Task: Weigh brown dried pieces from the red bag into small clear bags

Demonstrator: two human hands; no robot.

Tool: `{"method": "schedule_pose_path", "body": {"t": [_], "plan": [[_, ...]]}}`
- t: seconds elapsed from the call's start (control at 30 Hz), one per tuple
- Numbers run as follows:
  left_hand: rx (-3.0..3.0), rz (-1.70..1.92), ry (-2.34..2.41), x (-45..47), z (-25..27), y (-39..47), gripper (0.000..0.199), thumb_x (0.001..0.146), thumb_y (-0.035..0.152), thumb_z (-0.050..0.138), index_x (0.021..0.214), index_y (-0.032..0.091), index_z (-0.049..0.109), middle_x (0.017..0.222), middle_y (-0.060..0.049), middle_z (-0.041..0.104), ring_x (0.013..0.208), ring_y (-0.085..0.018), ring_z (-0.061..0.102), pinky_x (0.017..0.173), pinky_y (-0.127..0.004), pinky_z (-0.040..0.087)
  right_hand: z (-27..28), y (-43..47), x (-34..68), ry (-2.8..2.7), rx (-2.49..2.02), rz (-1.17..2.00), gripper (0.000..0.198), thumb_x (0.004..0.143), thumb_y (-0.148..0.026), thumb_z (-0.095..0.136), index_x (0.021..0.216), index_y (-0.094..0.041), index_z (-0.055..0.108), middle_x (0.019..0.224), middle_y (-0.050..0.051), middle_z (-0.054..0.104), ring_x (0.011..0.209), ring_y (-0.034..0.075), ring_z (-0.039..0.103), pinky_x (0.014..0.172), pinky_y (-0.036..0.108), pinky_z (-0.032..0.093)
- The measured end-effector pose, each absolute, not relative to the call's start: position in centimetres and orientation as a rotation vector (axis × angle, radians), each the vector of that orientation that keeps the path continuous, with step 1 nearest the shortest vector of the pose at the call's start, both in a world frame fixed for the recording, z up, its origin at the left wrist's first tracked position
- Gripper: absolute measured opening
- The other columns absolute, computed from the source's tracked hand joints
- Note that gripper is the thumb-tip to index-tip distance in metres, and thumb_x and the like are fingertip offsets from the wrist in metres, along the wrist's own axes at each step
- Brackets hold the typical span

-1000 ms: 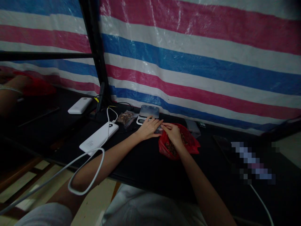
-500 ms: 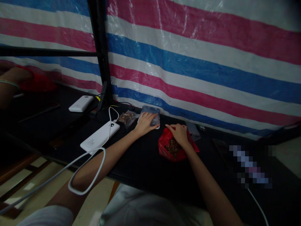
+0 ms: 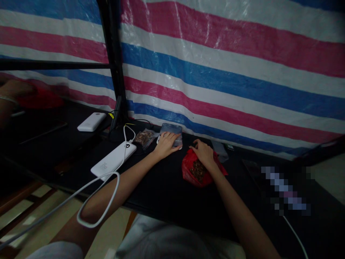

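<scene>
My left hand (image 3: 167, 144) lies with fingers spread over a flat, white-edged device with a bluish-grey top (image 3: 172, 128), touching it. Just left of it sits a small clear bag (image 3: 145, 137) of brown bits. My right hand (image 3: 204, 153) is over the far rim of an open red plastic bag (image 3: 188, 172). Small brown dried pieces (image 3: 198, 170) fill that bag. Thumb and forefinger of my right hand are drawn together past the bag's rim; what lies between them is too dark and small to make out.
A white power bank (image 3: 113, 160) with a looping white cable (image 3: 118, 187) lies left, the cable crossing my left forearm. A second white power bank (image 3: 91, 121) is farther left, near a person's hand (image 3: 16, 88) and red bag (image 3: 43, 95). A clear plastic bag (image 3: 220, 150) lies beyond my right hand.
My right thumb and forefinger have drawn closer together near the red bag's rim. My left hand stays on the device. The whole view has shifted slightly.
</scene>
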State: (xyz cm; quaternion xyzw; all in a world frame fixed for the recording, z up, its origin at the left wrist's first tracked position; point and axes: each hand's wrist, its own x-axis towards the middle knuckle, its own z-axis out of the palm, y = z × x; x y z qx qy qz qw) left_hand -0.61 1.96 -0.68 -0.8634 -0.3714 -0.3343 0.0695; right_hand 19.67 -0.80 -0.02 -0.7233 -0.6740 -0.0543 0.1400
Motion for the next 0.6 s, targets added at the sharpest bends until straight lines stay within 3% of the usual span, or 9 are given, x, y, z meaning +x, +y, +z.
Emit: {"method": "schedule_pose_path", "body": {"t": [0.17, 0.33, 0.6], "plan": [[-2.596, -0.982, -1.109, -0.6, -0.8, 2.0, 0.048, 0.081, 0.045, 0.047, 0.121, 0.017, 0.046, 0.102, -0.007, 0.058, 0.099, -0.022, 0.047, 0.09, -0.038, 0.031, -0.5, 0.6, 19.1, -2.011, -2.08, -0.13, 0.025, 0.073, -0.035, 0.061, 0.095, -0.023, 0.061, 0.096, 0.005, 0.064, 0.088, 0.021, 0.059, 0.074, 0.033, 0.038], [-2.621, -0.948, -1.074, -0.6, -0.9, 2.1, 0.048, 0.081, 0.045, 0.047, 0.121, 0.017, 0.046, 0.104, -0.008, 0.057, 0.1, -0.022, 0.047, 0.092, -0.038, 0.03, -1.1, 1.8, 19.0, -1.971, -1.949, 0.164, 0.012, 0.073, -0.016, 0.056, 0.081, -0.018, 0.065, 0.079, 0.003, 0.066, 0.076, 0.014, 0.06, 0.068, 0.024, 0.041], [-2.671, -0.995, -1.078, -0.5, -0.8, 2.0, 0.051, 0.079, 0.048, 0.05, 0.12, 0.018, 0.047, 0.107, -0.006, 0.058, 0.1, -0.021, 0.047, 0.091, -0.037, 0.031, -0.9, 1.7, 19.3, -1.877, -1.818, 0.29, 0.013, 0.068, -0.01, 0.057, 0.074, -0.016, 0.067, 0.07, 0.003, 0.067, 0.067, 0.014, 0.062, 0.065, 0.024, 0.045]]}}
